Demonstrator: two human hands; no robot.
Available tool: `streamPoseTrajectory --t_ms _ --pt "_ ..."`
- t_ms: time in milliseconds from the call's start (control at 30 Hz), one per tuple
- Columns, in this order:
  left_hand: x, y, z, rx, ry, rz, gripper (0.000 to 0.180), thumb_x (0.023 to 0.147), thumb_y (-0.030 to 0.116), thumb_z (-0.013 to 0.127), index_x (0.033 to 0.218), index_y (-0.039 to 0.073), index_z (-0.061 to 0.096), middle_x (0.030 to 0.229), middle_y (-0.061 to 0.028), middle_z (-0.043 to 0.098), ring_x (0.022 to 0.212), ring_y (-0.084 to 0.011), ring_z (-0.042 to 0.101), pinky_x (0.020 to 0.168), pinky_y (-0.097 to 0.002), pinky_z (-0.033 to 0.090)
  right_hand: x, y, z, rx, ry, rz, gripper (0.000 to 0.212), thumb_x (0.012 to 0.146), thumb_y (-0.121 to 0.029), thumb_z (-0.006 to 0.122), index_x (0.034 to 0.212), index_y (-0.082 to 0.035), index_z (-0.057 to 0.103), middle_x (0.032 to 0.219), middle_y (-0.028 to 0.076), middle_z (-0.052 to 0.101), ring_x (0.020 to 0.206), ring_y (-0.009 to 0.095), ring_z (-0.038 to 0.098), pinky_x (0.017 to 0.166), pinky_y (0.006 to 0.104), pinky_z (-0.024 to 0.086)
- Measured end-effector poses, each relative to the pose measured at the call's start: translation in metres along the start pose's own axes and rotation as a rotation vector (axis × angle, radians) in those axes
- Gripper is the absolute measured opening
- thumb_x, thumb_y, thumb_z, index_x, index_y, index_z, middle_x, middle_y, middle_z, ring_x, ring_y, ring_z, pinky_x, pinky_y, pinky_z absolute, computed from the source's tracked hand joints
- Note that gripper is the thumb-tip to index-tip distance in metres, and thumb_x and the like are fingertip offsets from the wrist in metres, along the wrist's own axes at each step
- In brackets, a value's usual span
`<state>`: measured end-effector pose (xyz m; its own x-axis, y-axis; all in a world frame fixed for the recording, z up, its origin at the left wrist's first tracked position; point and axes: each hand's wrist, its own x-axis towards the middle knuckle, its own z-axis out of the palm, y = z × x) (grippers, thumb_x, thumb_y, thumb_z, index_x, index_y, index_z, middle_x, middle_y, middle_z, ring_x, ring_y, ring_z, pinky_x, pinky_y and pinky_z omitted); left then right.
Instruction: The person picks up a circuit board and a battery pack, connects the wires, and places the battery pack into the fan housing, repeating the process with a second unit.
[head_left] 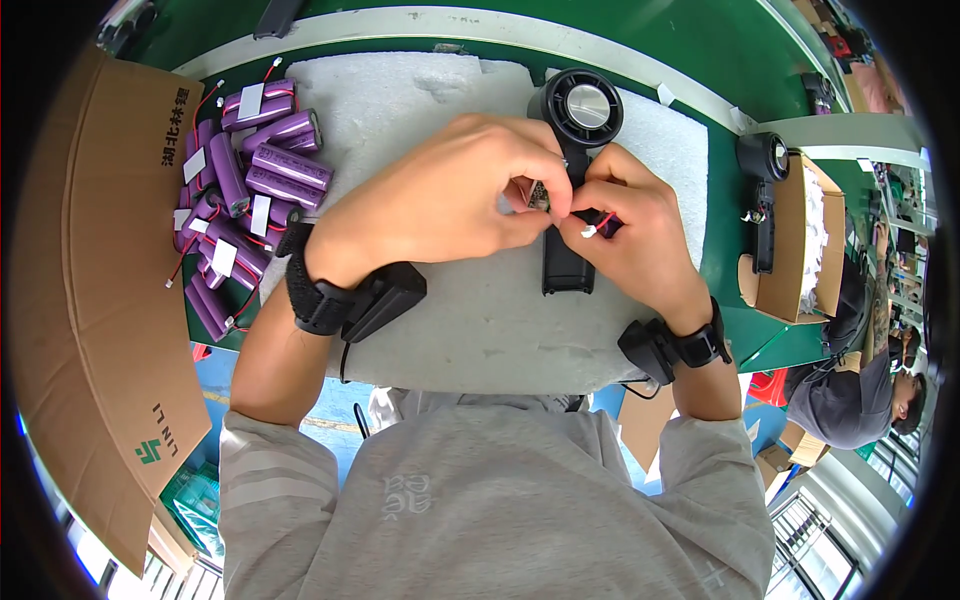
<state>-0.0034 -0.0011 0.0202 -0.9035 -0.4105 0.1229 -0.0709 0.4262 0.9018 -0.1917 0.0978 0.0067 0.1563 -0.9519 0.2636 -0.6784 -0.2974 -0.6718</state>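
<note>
A black handheld fan [568, 270] lies on the pale foam pad, its round head [588, 107] pointing away from me. Over its handle, my left hand [475, 190] is closed, thumb and forefinger pinched at a small circuit board [540, 196] that shows partly between them. My right hand [640, 225] is closed too, its fingertips meeting the left ones. From its grip comes a short red wire [606, 219] ending in a white plug [588, 231]. Something dark purple shows under those fingers, mostly hidden. The exact contact between fingertips and parts is covered.
Purple battery packs [290, 172] with wires and white tabs are heaped at the left, beside a tall cardboard box [100, 270]. Another fan [763, 200] lies at the right, near an open carton [815, 240] with white contents. A person [850, 400] sits farther right.
</note>
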Motion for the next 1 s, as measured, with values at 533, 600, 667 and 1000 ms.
streamPoseTrajectory --t_ms 533,600,667,1000 --pt "0.002 -0.01 0.007 0.01 0.098 0.101 0.013 0.07 -0.005 0.063 0.081 0.003 0.064 0.076 -0.012 0.063 0.068 -0.0291 0.061 0.06 -0.0349 0.047 0.003 -0.004 -0.009 0.076 -0.074 0.041 0.014 0.073 -0.001 0.071 0.085 -0.001 0.064 0.08 0.007 0.053 0.069 0.019 0.054 0.06 0.028 0.044" --pt "0.003 -0.007 0.006 -0.016 0.1 0.059 0.012 0.071 -0.005 0.063 0.081 0.003 0.063 0.075 -0.0119 0.063 0.067 -0.0283 0.061 0.06 -0.0349 0.047 0.003 -0.004 -0.012 0.113 -0.081 0.059 0.013 0.075 -0.002 0.07 0.086 -0.001 0.064 0.081 0.007 0.053 0.07 0.02 0.054 0.061 0.028 0.044" --pt "0.003 -0.006 0.006 -0.028 0.102 0.039 0.012 0.071 -0.005 0.063 0.08 0.002 0.063 0.075 -0.0118 0.063 0.067 -0.0279 0.06 0.06 -0.0349 0.047 0.003 -0.001 -0.014 0.169 -0.103 0.033 0.011 0.079 -0.003 0.067 0.089 0.0 0.064 0.083 0.008 0.055 0.072 0.02 0.055 0.063 0.0282 0.044" --pt "0.005 -0.007 0.009 -0.016 0.134 -0.024 0.009 0.072 -0.001 0.066 0.08 0.002 0.061 0.072 -0.011 0.061 0.064 -0.0245 0.059 0.059 -0.0339 0.046 0.004 0.009 -0.023 0.24 -0.159 -0.046 0.012 0.089 -0.009 0.061 0.092 0.001 0.067 0.089 0.01 0.059 0.073 0.02 0.057 0.064 0.0285 0.044"
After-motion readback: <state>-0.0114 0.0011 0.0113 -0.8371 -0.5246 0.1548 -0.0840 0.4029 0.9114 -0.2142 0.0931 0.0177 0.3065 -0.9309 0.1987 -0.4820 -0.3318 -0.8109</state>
